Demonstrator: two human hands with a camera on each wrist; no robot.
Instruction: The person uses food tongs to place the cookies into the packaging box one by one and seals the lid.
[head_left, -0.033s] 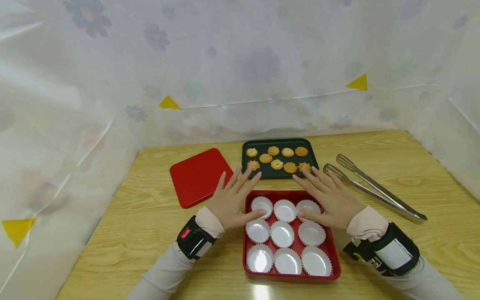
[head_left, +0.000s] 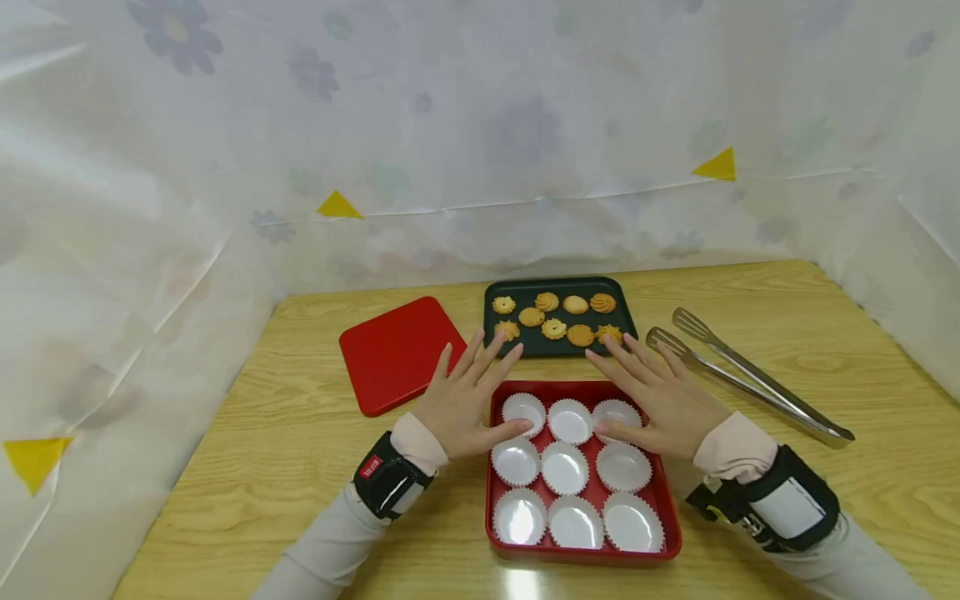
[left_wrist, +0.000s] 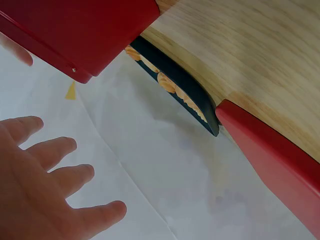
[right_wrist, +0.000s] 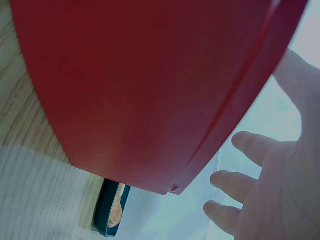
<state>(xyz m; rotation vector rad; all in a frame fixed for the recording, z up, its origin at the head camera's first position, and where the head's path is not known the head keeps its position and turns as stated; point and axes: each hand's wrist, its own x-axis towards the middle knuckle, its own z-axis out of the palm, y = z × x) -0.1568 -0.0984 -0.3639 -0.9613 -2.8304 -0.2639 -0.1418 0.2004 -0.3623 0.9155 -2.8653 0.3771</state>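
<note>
Both hands hover with fingers spread over a red box (head_left: 585, 557) that holds several white pleated paper cups (head_left: 565, 468) in rows. My left hand (head_left: 461, 408) overlaps the box's left edge in the head view, its thumb over a back-left cup. At the right edge, my right hand (head_left: 667, 404) mirrors it, thumb across the back-right cup. Neither hand holds anything. The box's outer wall fills much of the right wrist view, beside the straight fingers (right_wrist: 250, 147). Beyond the fingertips sits a dark tray (head_left: 624, 317) bearing several cookies (head_left: 532, 317) of different shapes.
A flat red lid (head_left: 401, 354) lies left of the tray, angled on the wooden table (head_left: 285, 433). Metal tongs (head_left: 828, 429) with slotted ends rest to the right, beyond my right hand. Patterned sheeting (head_left: 480, 167) with yellow triangles rises behind the table and along its sides.
</note>
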